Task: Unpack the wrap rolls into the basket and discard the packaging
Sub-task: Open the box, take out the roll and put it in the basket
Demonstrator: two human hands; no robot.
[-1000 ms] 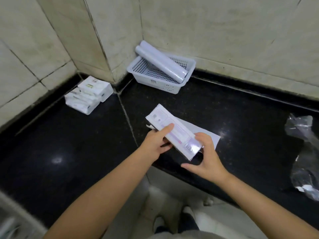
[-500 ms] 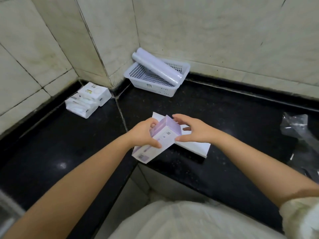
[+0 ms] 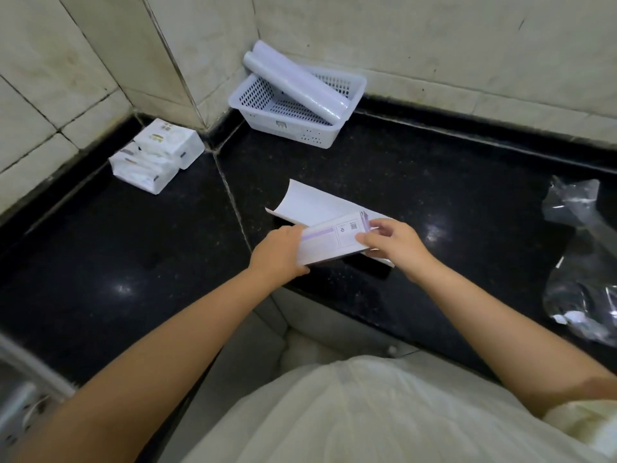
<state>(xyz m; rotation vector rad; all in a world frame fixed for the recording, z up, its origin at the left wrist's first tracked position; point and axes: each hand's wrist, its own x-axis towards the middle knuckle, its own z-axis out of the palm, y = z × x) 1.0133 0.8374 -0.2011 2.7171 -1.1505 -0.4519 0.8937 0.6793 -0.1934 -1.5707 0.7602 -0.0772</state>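
Note:
I hold a white and purple wrap box (image 3: 334, 240) over the black counter, near its front edge. My left hand (image 3: 278, 252) grips its left end and my right hand (image 3: 390, 240) pinches its right end. Under it lies a white curved cardboard sheet (image 3: 310, 203). The white perforated basket (image 3: 293, 127) stands in the back corner. Two pale wrap rolls (image 3: 297, 83) lie across it, their upper ends leaning over the rim against the wall.
Two white wrapped packs (image 3: 157, 158) are stacked at the back left against the tiled wall. Crumpled clear plastic packaging (image 3: 587, 262) lies at the right edge. The black counter (image 3: 434, 175) forms an L around my body.
I have turned the box from end-on to flat, with its printed face up, and shifted it right over the cardboard sheet. The camera has moved closer and tilted.

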